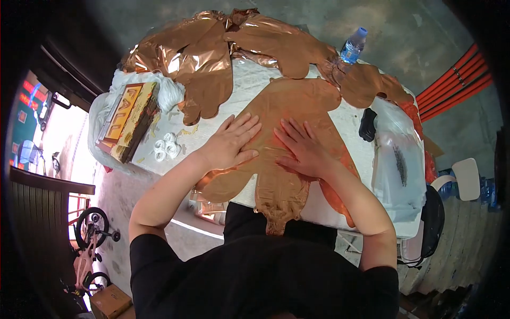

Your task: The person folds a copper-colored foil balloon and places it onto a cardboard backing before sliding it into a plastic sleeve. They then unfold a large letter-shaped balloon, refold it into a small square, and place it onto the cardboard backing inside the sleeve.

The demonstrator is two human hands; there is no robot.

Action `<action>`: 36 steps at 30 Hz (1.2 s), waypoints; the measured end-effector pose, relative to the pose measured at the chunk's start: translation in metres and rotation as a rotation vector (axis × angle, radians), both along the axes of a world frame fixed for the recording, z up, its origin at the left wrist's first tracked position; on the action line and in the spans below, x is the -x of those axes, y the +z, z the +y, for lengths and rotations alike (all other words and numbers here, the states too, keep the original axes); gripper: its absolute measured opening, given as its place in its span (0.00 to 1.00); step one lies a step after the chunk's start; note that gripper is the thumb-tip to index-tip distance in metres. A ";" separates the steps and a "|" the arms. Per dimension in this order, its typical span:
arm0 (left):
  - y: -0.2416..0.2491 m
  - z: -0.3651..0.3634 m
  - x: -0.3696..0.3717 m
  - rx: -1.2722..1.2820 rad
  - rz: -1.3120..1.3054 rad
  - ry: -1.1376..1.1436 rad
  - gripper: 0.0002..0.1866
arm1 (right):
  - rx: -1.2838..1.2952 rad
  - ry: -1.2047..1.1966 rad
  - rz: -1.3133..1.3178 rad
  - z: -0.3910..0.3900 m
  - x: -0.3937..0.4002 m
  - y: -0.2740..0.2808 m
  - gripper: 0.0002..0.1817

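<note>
Hands lie flat in the view I watch from far away. The left hand (228, 141) is open, with its fingers a little apart, on the left part of a flat, shiny, copper-brown foil shape with round ends (267, 143). The right hand (302, 149) is open wide too and lies on the same foil, near the middle. I see both hands touch the foil but grip nothing.

A clear plastic bottle with a blue label (352, 48) stands near the far edge; I cannot tell how full it is. At the right is a cloudy see-through plastic bag (398, 165), and I cannot make out what is in it. At the left, a yellow and brown box marked FALL (125, 119) sits tilted, with small white rings (167, 147) beside it.

All this is on a white table (249, 72). More crumpled copper-brown foil (207, 58) lies along its far side. I see a grey floor (393, 53), long orange-red poles (457, 82) and a pink bike (85, 260).
</note>
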State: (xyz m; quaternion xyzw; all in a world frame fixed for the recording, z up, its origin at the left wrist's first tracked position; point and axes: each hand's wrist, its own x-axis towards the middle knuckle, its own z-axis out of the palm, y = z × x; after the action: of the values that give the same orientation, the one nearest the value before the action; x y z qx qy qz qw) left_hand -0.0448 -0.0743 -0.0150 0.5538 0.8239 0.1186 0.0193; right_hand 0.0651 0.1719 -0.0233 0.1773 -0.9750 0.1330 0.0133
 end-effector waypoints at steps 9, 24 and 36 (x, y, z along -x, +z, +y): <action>0.001 0.000 0.000 0.002 -0.010 -0.007 0.37 | -0.015 -0.026 0.012 -0.004 -0.004 0.000 0.41; -0.004 0.068 0.026 -0.109 -0.036 -0.007 0.23 | -0.002 -0.052 0.005 -0.010 -0.003 0.001 0.39; -0.005 0.066 0.027 -0.187 -0.035 -0.024 0.27 | -0.221 -0.615 0.373 0.127 0.056 0.027 0.18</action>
State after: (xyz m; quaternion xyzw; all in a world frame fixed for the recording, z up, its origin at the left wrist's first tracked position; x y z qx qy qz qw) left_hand -0.0716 -0.0086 -0.0197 0.5610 0.8019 0.2048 -0.0166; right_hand 0.0091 0.2987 0.0041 -0.1023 -0.9720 -0.0177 0.2107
